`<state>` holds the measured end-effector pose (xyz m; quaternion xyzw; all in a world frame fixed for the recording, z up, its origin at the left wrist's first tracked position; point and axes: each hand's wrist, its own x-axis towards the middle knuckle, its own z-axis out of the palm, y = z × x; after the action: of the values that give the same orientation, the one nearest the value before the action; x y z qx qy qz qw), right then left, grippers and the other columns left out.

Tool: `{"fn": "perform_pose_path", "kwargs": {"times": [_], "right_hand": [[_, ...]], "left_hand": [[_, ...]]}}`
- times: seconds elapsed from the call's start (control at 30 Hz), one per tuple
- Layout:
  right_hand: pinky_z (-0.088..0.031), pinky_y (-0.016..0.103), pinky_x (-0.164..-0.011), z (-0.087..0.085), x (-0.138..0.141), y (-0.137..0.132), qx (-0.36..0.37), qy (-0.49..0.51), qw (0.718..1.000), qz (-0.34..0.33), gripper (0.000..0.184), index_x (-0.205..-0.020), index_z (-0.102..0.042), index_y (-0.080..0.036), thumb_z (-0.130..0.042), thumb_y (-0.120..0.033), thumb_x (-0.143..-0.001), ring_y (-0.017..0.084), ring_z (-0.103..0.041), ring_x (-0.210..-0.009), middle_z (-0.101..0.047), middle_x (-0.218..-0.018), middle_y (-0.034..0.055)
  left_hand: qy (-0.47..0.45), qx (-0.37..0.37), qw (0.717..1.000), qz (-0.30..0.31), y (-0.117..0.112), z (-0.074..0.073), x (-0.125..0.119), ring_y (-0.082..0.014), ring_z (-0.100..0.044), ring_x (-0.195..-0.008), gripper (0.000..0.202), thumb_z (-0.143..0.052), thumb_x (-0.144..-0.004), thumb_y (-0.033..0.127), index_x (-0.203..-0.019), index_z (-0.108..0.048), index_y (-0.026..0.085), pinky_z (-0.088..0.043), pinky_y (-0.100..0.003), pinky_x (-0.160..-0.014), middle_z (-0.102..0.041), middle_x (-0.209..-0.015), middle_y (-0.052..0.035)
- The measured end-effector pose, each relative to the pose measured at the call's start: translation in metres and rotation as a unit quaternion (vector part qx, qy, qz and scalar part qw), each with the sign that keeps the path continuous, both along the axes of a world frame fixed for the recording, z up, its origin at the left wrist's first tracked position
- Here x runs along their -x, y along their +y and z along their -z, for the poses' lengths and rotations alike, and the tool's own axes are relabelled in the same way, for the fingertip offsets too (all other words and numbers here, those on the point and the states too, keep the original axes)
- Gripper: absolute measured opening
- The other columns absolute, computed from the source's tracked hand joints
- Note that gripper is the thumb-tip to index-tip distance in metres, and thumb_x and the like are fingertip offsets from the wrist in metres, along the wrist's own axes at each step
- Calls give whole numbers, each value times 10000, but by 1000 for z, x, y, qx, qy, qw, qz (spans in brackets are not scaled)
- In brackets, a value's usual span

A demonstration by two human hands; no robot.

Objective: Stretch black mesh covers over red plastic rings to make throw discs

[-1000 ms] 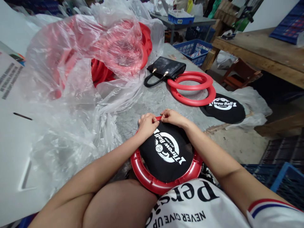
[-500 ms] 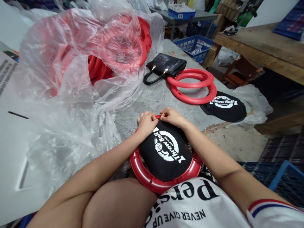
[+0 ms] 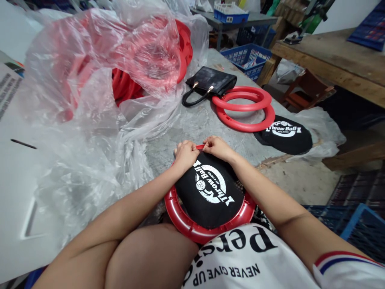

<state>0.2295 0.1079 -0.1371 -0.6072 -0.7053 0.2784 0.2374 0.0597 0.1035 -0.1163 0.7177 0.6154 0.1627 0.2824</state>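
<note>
A red plastic ring [image 3: 192, 229] leans between my lap and the table edge. Across its opening lies a black fabric disc [image 3: 192, 200] with white "Throw Ball" print, its far edge up at the ring's far rim. My left hand [image 3: 186, 154] is closed there, the thumb and fingers pinching the disc's edge against the rim. Just to its right, my right hand [image 3: 219, 147] pinches the same edge. A short stretch of red rim shows between the two hands; the fingertips are partly hidden.
Clear plastic bags [image 3: 99, 80] full of red rings cover the table's left. Beyond my hands lie a black handbag [image 3: 210, 80], two stacked red rings [image 3: 246, 129] and another black disc [image 3: 291, 140]. A blue crate [image 3: 249, 58] stands behind the table, and white cardboard [image 3: 18, 176] is at left.
Both hands stay at the far rim, with barely visible finger movement. The ring and disc keep their place; the view has shifted slightly.
</note>
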Motion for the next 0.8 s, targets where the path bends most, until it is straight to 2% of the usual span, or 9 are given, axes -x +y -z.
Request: {"fn": "perform_pose_path", "kwargs": {"times": [0.13, 0.23, 0.33, 0.57, 0.63, 0.7, 0.8], "right_hand": [[-477, 296, -896, -6, 4, -2, 8, -33, 999, 16, 145, -651, -642, -184, -637, -161, -794, 196, -644, -936, -718, -974, 57], [-470, 308, -890, -8, 3, -3, 8, -50, 999, 15, 40, -801, -696, -181, -658, -174, -809, 199, -626, -937, -701, -1001, 66], [-463, 320, -877, -6, 2, -1, 13, -57, 998, 18, 97, -912, -701, -183, -684, -189, -817, 203, -610, -932, -681, -1001, 65], [-459, 350, -895, -11, 6, -5, 24, -64, 997, 35, 52, -885, -670, -196, -632, -173, -858, 216, -601, -955, -671, -1000, 60], [-462, 377, -921, -12, 9, -8, -5, -72, 996, 48, 79, -902, -669, -193, -602, -163, -872, 236, -597, -980, -678, -1005, 73], [-458, 405, -969, -12, 12, -11, -70, -67, 994, 49, 108, -923, -669, -185, -580, -144, -878, 250, -591, -1016, -684, -1028, 91], [-424, 426, -1066, -9, 15, -12, -156, -19, 988, 0, 130, -937, -681, -184, -579, -131, -875, 250, -575, -1123, -680, -1143, 105]], "left_hand": [[-15, -6, 1000, 3, 0, 2, 3, -298, -564, -1169, 159, -619, -837, 161, -689, -579, 198, -380, -494, -1058, -703, -1122, -71], [-53, -26, 998, 30, -1, 6, 9, -291, -558, -1204, 117, -690, -819, 208, -722, -625, 204, -381, -487, -1094, -694, -1174, -63], [-85, -31, 994, 57, 0, 12, 16, -266, -579, -1192, 135, -731, -790, 218, -702, -630, 202, -392, -456, -1113, -686, -1183, -64], [-109, -6, 991, 73, 1, 14, 30, -240, -637, -1100, 137, -714, -738, 186, -672, -594, 197, -470, -413, -1054, -663, -1186, -80], [-116, 0, 991, 62, -1, 12, 32, -237, -644, -1094, 120, -679, -754, 183, -667, -597, 195, -474, -407, -1054, -662, -1190, -87], [-124, 0, 991, 57, -2, 11, 33, -235, -642, -1102, 108, -651, -762, 173, -667, -605, 194, -468, -404, -1066, -661, -1184, -91], [-143, -7, 988, 59, -2, 12, 33, -230, -635, -1117, 98, -617, -765, 156, -675, -613, 195, -456, -403, -1086, -670, -1150, -82]]}}
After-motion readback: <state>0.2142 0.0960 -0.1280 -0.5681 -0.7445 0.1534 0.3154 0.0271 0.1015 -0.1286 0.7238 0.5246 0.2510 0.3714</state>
